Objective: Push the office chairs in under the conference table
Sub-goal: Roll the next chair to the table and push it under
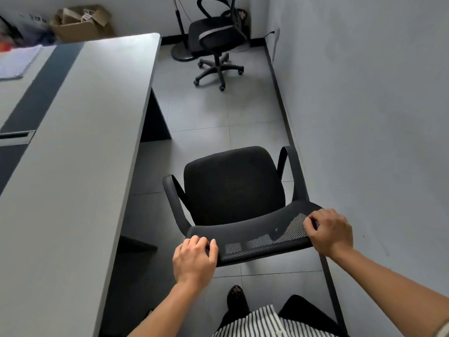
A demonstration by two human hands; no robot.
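A black office chair (233,186) with a mesh backrest stands in front of me in the aisle between the grey conference table (80,147) and the right wall. Its seat faces away from me, parallel to the table's long edge. My left hand (194,260) grips the left end of the backrest's top edge. My right hand (330,231) grips the right end. A second black office chair (216,37) stands farther off, near the far wall, away from the table.
The white wall (364,117) runs close along the chair's right armrest. A fan stand base (181,53) sits beside the far chair. A cardboard box (81,24) and bags lie beyond the table's far end. Papers (18,60) rest on the table. Grey floor tiles separate the two chairs.
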